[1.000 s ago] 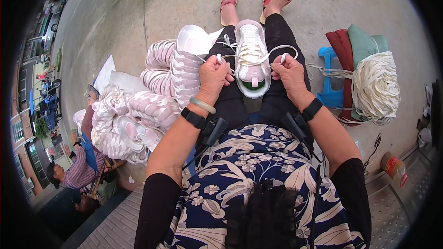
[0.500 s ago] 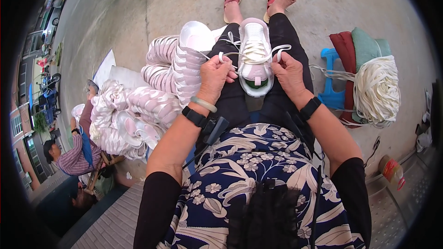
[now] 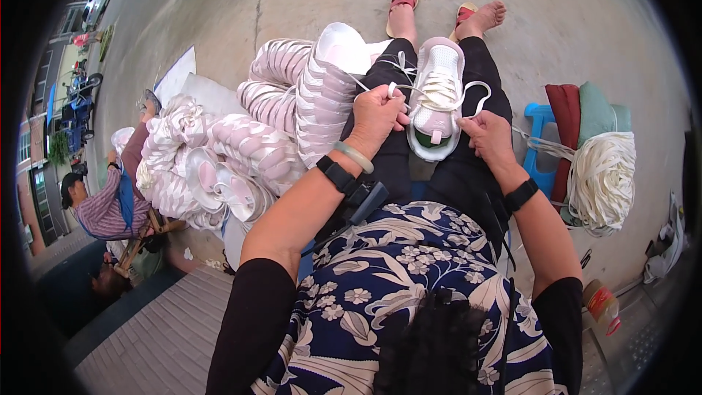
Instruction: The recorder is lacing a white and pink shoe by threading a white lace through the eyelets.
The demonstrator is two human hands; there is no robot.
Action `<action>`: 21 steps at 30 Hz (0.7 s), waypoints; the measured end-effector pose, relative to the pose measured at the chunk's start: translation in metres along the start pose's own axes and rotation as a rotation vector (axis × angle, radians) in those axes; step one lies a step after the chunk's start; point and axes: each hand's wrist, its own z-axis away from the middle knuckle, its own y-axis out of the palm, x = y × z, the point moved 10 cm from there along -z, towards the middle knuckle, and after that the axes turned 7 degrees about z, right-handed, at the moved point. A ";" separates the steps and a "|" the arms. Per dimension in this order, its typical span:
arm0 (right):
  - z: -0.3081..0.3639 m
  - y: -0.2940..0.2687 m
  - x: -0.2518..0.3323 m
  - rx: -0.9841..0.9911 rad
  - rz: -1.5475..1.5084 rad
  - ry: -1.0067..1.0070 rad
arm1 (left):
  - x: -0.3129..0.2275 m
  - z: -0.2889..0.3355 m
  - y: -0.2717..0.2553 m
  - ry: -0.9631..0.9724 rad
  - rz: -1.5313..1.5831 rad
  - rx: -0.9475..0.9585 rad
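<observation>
A white and pale pink sneaker [image 3: 441, 61] rests on my thighs, toe away from me, its opening nearest me with green showing inside. White shoelace [image 3: 439, 89] is threaded across its tongue. Beside the shoe's left edge, my left hand [image 3: 378, 115] is closed in a pinch on one lace end, which loops up over the fingers. My right hand [image 3: 488, 134] pinches the other lace at the right of the opening. That lace arcs up and out from the eyelets before coming back down to the fingers.
Stacked pink and white shoe uppers [image 3: 333, 102] lie to the left, with more piled [image 3: 241, 148] nearer. At right, a blue stool [image 3: 539, 139] carries folded red and green cloths and a bundle of white laces [image 3: 603, 179]. Another person [image 3: 110, 201] sits at far left. A bottle [image 3: 601, 306] stands lower right.
The whole view has shifted, moving the scene rightward. My right hand has drawn a little back toward me from the shoe, and the right lace's loop stands larger. My left hand keeps its pinch.
</observation>
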 end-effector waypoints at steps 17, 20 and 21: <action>-0.009 0.069 0.061 0.160 0.122 -0.055 | -0.006 -0.005 0.008 0.067 -0.213 0.037; -0.012 0.068 0.057 0.123 0.136 -0.034 | -0.003 -0.005 0.009 0.006 -0.219 0.055; -0.013 0.068 0.056 0.125 0.119 -0.015 | -0.003 -0.004 0.009 0.004 -0.211 0.050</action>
